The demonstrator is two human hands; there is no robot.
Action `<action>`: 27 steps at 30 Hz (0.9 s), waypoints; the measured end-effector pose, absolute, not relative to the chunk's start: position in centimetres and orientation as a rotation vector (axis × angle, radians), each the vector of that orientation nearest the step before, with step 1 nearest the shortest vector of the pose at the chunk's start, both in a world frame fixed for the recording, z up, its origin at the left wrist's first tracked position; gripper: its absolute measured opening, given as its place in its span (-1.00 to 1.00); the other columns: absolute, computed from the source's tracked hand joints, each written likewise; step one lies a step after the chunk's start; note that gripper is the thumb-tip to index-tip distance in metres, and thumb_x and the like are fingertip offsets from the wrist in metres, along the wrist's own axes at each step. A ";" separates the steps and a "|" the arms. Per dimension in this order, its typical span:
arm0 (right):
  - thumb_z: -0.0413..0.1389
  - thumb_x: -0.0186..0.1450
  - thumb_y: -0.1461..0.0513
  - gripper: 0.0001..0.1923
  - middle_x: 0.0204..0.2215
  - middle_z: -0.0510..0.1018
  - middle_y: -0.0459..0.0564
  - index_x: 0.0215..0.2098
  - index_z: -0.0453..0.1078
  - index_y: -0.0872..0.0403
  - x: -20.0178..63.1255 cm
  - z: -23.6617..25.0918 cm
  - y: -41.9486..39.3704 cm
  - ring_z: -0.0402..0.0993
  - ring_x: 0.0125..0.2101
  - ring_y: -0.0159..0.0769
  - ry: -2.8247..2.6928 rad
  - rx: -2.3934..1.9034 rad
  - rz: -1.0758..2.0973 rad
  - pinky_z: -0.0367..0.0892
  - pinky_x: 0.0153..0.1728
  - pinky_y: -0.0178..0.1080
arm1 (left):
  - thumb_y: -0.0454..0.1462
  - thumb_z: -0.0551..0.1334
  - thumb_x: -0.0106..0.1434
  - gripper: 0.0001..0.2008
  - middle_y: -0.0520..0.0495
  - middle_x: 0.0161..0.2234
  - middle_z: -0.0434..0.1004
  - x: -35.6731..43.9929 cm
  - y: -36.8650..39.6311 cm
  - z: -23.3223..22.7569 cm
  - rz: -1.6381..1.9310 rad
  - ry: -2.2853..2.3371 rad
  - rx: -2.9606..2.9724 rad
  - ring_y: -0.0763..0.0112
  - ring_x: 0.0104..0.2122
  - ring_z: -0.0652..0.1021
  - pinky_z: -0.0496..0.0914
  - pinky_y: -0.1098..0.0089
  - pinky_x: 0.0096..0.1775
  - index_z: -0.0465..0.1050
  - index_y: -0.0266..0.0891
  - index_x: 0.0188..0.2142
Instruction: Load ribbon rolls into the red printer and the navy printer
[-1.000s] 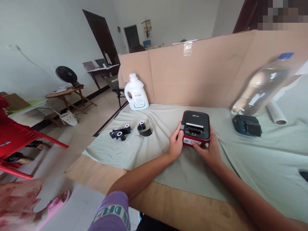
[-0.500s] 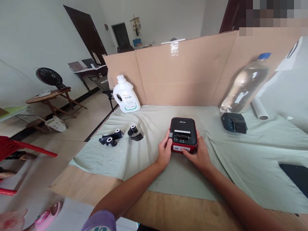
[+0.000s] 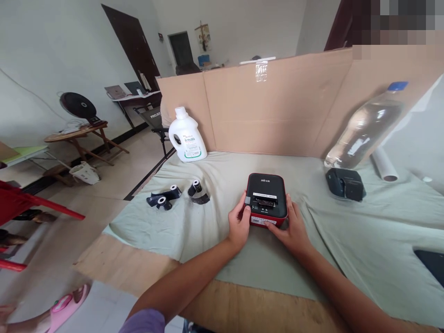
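Note:
A black and red label printer [image 3: 266, 187] rests on the pale green cloth [image 3: 231, 169], a slot across its top and a white sticker on its front. My left hand [image 3: 239, 225] grips its left side, thumb at the near left corner. On the opposite side my right hand [image 3: 294, 230] is closed round the near right corner, thumb against the front sticker. Left of the printer lie several small black ribbon rolls with white cores; one roll [image 3: 196, 186] has a loose dark strip curling from it.
A white detergent bottle [image 3: 189, 138] stands at the back left against a cardboard screen [image 3: 274, 111]. At the right are a leaning clear bottle [image 3: 364, 132], a black device [image 3: 345, 184] and a white roll [image 3: 385, 164]. The plywood edge [image 3: 243, 300] is nearest me. A person's foot [image 3: 71, 303] shows lower left.
My view has turned slightly, so most things sit a little further right and the near ones lower. Both hands keep their hold on the printer, which stays on the cloth.

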State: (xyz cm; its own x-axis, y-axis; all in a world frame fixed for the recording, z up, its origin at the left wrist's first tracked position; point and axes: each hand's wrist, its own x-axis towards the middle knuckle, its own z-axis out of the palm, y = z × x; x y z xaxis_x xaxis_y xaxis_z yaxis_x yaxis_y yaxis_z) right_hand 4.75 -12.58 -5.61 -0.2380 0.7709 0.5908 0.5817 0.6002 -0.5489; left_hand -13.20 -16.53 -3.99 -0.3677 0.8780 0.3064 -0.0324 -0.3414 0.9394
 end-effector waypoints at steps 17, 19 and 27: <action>0.25 0.23 -0.08 0.11 0.19 0.32 0.27 0.51 -0.28 0.00 4.7 -5.6 -12.0 0.37 0.14 0.16 -1.951 -1.112 0.293 0.37 0.08 0.20 | -0.13 0.13 0.40 -0.57 -0.14 0.32 0.32 -14.0 -16.2 -3.9 1.780 1.193 1.343 0.14 0.32 0.33 0.21 0.15 0.35 0.44 -0.19 0.19; 0.26 0.22 -0.06 0.11 0.18 0.32 0.26 0.50 -0.26 0.00 4.6 -5.3 -12.1 0.37 0.14 0.15 -1.954 -1.106 0.309 0.36 0.09 0.20 | -0.15 0.13 0.40 -0.65 -0.13 0.31 0.33 -14.1 -16.1 -3.9 1.787 1.210 1.370 0.15 0.30 0.35 0.24 0.16 0.32 0.47 -0.17 0.10; 0.29 0.21 0.00 -0.16 0.15 0.33 0.19 0.34 0.06 -0.04 4.7 -5.0 -12.0 0.38 0.10 0.06 -1.927 -0.994 0.328 0.43 0.02 0.08 | -0.22 0.12 0.38 -0.79 -0.16 0.27 0.35 -14.1 -15.7 -4.0 1.832 1.183 1.406 0.15 0.26 0.39 0.28 0.16 0.27 0.46 -0.17 -0.06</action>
